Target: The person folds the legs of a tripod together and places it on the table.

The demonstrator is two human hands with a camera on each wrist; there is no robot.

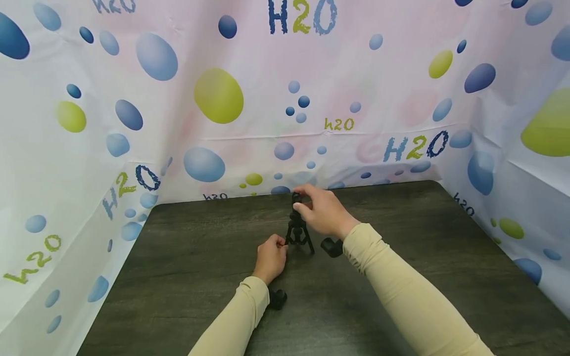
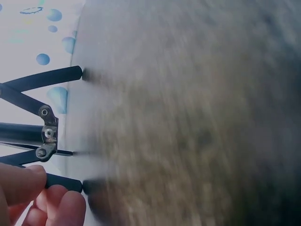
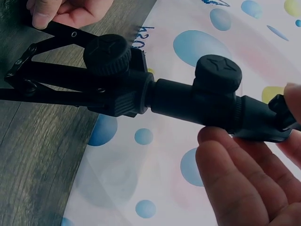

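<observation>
A small black tripod [image 1: 297,228] stands upright on the dark table with its legs spread. Low on one leg, my left hand [image 1: 270,259] pinches it between thumb and fingers; the left wrist view shows this grip [image 2: 61,202] just above the leg's foot. My right hand [image 1: 327,210] holds the tripod's top, thumb and fingers on either side of the head [image 3: 263,117]. Two round ridged knobs show in the right wrist view, one knob [image 3: 107,54] at the leg hub and another knob [image 3: 218,73] on the neck. Metal-jointed braces [image 2: 48,132] link the legs.
Behind the wood-grain table [image 1: 200,247] hangs a white curtain [image 1: 249,138] with blue and green dots and H2O lettering. It also runs along both sides. Black wrist cameras [image 1: 331,247] sit under the wrists, close to the tabletop.
</observation>
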